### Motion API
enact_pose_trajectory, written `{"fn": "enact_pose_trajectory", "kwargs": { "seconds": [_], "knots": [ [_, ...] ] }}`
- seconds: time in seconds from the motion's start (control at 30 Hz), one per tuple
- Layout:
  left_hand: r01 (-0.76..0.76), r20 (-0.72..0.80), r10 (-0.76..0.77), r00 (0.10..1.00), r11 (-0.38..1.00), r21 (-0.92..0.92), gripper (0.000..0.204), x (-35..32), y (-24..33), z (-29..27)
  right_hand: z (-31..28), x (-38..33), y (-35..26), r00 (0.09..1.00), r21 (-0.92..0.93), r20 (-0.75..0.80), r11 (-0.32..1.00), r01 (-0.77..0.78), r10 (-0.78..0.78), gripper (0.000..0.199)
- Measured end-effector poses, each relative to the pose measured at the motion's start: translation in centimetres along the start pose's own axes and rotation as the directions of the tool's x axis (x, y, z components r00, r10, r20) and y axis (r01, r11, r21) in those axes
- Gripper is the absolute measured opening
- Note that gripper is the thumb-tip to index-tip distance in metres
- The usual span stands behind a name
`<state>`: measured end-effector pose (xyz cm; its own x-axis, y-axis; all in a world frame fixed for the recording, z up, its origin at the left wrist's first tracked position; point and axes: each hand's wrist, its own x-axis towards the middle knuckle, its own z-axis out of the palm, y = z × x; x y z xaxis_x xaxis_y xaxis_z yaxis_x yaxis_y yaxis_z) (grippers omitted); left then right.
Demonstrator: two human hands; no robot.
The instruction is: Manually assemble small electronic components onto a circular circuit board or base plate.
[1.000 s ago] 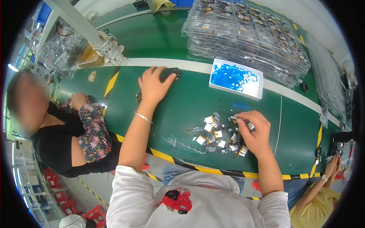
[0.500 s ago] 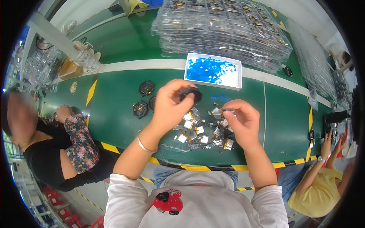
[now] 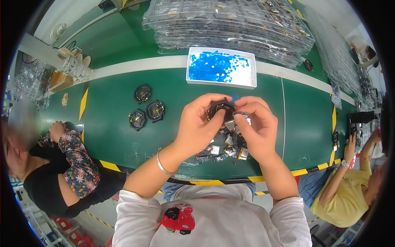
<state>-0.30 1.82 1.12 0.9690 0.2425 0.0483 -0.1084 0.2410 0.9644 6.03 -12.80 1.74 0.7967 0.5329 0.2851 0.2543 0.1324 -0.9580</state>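
The left hand (image 3: 197,125) is pinching a round black part (image 3: 219,110) by its rim, while the right hand (image 3: 257,125) is pressing a small silver piece (image 3: 240,115) against it. Just below the grip, loose small components (image 3: 224,149) are lying on the green table (image 3: 115,140); three more black discs (image 3: 145,110) are sitting well to its left.

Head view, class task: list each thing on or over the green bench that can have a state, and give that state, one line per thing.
Left hand: raised over the bench, fingers closed on the round black part.
Right hand: pinching a small component against that part.
Round black part: held up, off the bench.
Three round black parts: lying loose on the bench, untouched.
White tray: open, holding blue pieces.
Small components: piled loose under the hands.
Clear trays: stacked.
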Motion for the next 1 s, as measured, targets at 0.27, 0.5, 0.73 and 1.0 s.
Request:
{"fn": "enact_pose_trajectory", "kwargs": {
  "seconds": [0.27, 0.5, 0.73, 1.0],
  "knots": [
    [-0.062, -0.007, 0.062, 0.998, 0.998, 0.002, 0.027, -0.49, -0.11, -0.03, 0.17, -0.09, -0.10, 1.000, -0.051, 0.005, 0.998, 0.029, -0.028, 0.009],
    [-0.065, 0.014, 0.065, 0.998, 0.998, -0.006, 0.026, -0.90, -0.13, 0.15, 0.02, -0.25, -0.01, 0.999, -0.094, 0.006, 0.995, 0.034, -0.034, 0.010],
    [-0.010, 0.040, 0.013, 0.999, 0.997, -0.076, 0.017, -0.63, 0.00, -0.02, -0.04, -0.32, -0.24, 0.999, -0.131, 0.019, 0.990, 0.049, -0.047, 0.009],
    [0.095, 0.037, -0.092, 0.995, 0.988, -0.122, 0.007, -0.32, -0.25, -0.54, 0.43, -0.37, -0.19, 0.999, -0.154, 0.043, 0.988, 0.019, -0.012, 0.009]
  ]
}}
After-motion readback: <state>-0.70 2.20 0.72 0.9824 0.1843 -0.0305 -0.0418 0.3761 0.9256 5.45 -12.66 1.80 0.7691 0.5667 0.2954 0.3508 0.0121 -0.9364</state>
